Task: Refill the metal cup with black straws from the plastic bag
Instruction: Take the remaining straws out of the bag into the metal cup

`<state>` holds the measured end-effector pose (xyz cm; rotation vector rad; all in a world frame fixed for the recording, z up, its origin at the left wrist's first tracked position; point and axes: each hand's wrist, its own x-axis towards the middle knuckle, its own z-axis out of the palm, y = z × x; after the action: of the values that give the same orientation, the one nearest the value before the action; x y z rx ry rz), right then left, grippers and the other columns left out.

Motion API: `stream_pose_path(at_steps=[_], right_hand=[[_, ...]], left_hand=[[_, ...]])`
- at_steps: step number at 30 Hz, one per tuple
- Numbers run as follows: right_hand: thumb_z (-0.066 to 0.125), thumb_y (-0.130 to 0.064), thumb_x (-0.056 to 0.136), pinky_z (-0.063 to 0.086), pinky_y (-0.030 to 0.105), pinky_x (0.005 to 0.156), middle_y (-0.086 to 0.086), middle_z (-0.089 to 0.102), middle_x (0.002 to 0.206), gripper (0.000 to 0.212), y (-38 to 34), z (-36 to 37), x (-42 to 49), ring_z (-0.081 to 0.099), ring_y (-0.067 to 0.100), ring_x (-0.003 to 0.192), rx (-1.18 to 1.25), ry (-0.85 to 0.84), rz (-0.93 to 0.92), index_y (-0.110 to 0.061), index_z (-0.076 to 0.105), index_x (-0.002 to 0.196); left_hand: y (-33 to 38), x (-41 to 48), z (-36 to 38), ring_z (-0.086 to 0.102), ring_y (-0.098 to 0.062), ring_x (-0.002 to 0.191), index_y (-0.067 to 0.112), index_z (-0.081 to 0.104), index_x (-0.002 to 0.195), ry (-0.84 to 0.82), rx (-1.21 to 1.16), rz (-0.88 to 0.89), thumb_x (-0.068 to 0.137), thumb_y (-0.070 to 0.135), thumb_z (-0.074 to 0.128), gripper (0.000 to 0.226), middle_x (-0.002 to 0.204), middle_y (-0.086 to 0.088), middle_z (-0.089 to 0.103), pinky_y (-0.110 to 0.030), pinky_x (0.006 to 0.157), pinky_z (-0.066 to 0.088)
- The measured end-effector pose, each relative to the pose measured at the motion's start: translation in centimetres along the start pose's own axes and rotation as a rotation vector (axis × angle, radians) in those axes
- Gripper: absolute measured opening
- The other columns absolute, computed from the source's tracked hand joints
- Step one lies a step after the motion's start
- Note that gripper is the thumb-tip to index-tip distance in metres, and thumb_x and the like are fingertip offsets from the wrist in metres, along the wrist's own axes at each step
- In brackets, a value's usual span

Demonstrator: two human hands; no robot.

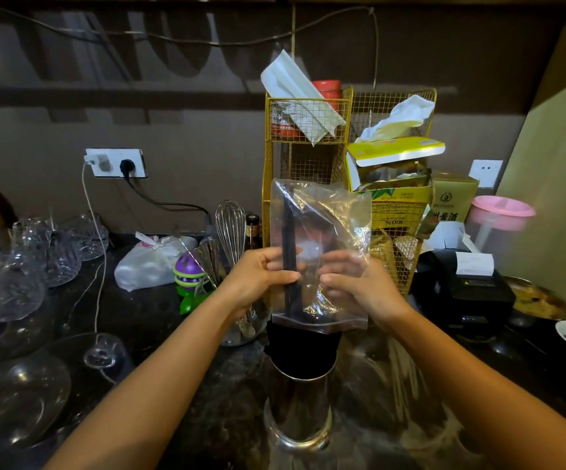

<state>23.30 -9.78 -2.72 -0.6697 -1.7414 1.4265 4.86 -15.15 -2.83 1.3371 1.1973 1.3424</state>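
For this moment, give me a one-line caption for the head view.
Both hands, left hand and right hand, hold a nearly empty plastic bag of black straws above the metal cup.

Both bare forearms reach forward from the lower corners and angle in toward each other, so the two hands meet at the middle, raised well above the surface. The left hand [261, 276] is turned with its back to the left; its thumb lies flat across the front, pointing right, and the fingers curl round behind, a closed pinching grip. The right hand [359, 283] sits just beside it at the same height, wrist bent slightly, thumb pointing left toward the other thumb, fingers folded behind in the same pinch. The two thumb tips are close together but not touching. Both wrists are bare.
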Motion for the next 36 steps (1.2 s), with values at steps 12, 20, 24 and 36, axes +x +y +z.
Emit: stream_pose_path(at_steps=[12, 20, 24, 36], right_hand=[[0.068, -0.004, 0.073, 0.055, 0.015, 0.061, 0.002, 0.07, 0.082, 0.02, -1.1, -0.5, -0.4, 0.067, 0.006, 0.065, -0.011, 0.043, -0.018, -0.02, 0.066, 0.085], [0.067, -0.003, 0.074, 0.055, 0.013, 0.059, -0.011, 0.074, 0.065, 0.016, -2.5, -0.7, -0.6, 0.067, 0.003, 0.062, -0.022, 0.061, -0.057, -0.019, 0.066, 0.078], [0.067, -0.003, 0.074, 0.053, 0.011, 0.054, -0.012, 0.072, 0.06, 0.017, -3.0, -0.6, -0.7, 0.066, 0.0, 0.057, -0.018, 0.075, -0.047, -0.02, 0.065, 0.075], [0.066, -0.003, 0.075, 0.052, 0.011, 0.053, -0.001, 0.069, 0.072, 0.017, -3.0, -0.7, -1.3, 0.062, 0.002, 0.052, -0.108, 0.059, -0.013, -0.019, 0.065, 0.081]], left_hand=[[1.5, -0.4, 0.2, 0.069, -0.008, 0.078, 0.024, 0.066, 0.092, -0.005, 0.041, 0.046, 0.078, 0.002, 0.06, 0.026, 0.075, 0.011, 0.075, -0.021, 0.065, 0.057], [3.2, -0.7, 0.9, 0.068, -0.005, 0.069, 0.028, 0.069, 0.073, 0.025, 0.067, 0.1, 0.078, 0.0, 0.059, 0.03, 0.069, 0.014, 0.074, -0.019, 0.06, 0.056], [3.7, -1.0, 1.3, 0.068, -0.006, 0.068, 0.025, 0.068, 0.075, 0.028, 0.064, 0.118, 0.078, 0.0, 0.058, 0.027, 0.068, 0.013, 0.074, -0.02, 0.061, 0.057], [2.6, -2.0, 1.5, 0.069, -0.007, 0.072, 0.027, 0.067, 0.082, 0.072, 0.088, 0.079, 0.08, -0.001, 0.057, 0.031, 0.081, 0.006, 0.071, -0.018, 0.06, 0.056]])
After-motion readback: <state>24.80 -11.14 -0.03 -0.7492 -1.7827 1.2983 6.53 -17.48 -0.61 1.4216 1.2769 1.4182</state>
